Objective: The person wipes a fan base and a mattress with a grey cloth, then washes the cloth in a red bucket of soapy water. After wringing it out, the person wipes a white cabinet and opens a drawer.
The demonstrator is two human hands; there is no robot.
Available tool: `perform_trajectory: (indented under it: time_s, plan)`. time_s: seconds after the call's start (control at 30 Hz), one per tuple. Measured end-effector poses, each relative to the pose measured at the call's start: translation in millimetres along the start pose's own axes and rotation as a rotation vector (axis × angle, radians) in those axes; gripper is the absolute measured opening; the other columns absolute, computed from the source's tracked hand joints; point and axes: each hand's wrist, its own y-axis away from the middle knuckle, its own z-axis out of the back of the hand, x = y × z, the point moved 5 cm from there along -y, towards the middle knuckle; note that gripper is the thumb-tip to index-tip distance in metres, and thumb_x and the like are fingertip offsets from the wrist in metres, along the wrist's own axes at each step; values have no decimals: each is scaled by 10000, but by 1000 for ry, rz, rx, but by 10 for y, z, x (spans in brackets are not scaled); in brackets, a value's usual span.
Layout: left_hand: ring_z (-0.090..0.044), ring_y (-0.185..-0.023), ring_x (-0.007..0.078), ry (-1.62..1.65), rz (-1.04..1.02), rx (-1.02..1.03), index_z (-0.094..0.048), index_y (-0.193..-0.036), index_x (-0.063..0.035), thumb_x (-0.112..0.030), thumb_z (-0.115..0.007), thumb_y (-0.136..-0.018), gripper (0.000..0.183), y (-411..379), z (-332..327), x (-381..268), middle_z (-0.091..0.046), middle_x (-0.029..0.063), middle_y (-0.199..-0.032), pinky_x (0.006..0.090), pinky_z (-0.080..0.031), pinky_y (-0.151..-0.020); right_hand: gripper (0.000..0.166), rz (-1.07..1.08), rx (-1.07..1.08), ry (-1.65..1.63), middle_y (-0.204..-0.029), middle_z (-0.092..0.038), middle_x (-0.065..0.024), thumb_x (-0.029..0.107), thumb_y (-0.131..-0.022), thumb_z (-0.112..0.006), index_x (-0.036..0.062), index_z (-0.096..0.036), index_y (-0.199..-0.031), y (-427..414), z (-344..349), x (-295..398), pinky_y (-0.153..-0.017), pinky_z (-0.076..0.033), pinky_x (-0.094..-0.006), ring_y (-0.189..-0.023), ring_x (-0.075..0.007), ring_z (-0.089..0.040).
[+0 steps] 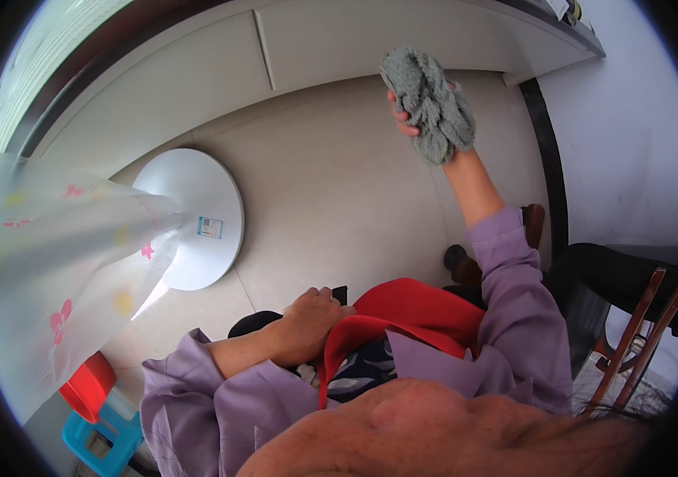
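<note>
My right hand (403,116) is raised out in front at the upper right, its fingers wrapped around a bunched grey fluffy cloth (428,104) that covers most of the palm. Close to my body, my left hand (314,310) rests with curled fingers by the edge of a red apron (416,304). A small black object (339,294) sticks up beside its knuckles; whether the hand holds it cannot be told. Both forearms come out of pushed-up purple sleeves.
A round white disc-shaped top (220,185) bearing a label stands at left, partly behind a translucent flowered curtain (77,238). Below are a red container (90,381) and a blue plastic stool (100,447). A long pale cabinet (196,83) spans the front; a wooden folding frame (625,346) stands right.
</note>
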Motion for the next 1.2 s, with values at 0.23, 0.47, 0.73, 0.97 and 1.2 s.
perform_trajectory:
  time_s: [0.23,0.47,0.73,0.97,1.2]
  plan:
    - [-577,-795,270,-6,-7,-28,-555,-926,-28,-214,-624,-731,278,-79,76,11,-619,131,-784,330,-427,-673,552,150,5,162,-1120,-539,-268,393,-922,-396,-34,-428,-1269,-205,127,421,-481,-470,-362,-785,-322,-593]
    - [-581,-788,266,40,-37,-4,-569,-826,-44,-186,-611,-736,174,-200,115,8,-624,111,-755,324,-426,-674,537,167,-32,170,-1045,-605,-207,468,-887,-397,18,-577,-1120,-333,244,553,-570,-492,-423,-813,-343,-610]
    - [-568,-727,237,25,15,61,-553,-783,-36,-170,-575,-749,139,-211,63,70,-593,91,-681,333,-442,-654,488,41,120,13,-1113,-558,-248,371,-917,-384,-11,-495,-1200,-808,388,250,-552,-489,-411,-846,-359,-601]
    - [-579,-740,225,56,21,40,-566,-757,-41,-160,-579,-744,121,-218,67,123,-608,78,-696,321,-449,-661,502,-118,195,57,-1176,-519,-276,339,-956,-339,-41,-417,-1275,-892,813,16,-492,-483,-372,-826,-348,-602]
    - [-595,-822,241,46,72,138,-599,-845,-60,-185,-603,-760,152,-168,26,174,-643,73,-775,321,-444,-711,493,-326,-41,62,-1222,-498,-288,338,-984,-303,-36,-406,-1288,-930,1170,-86,-497,-504,-388,-867,-371,-621]
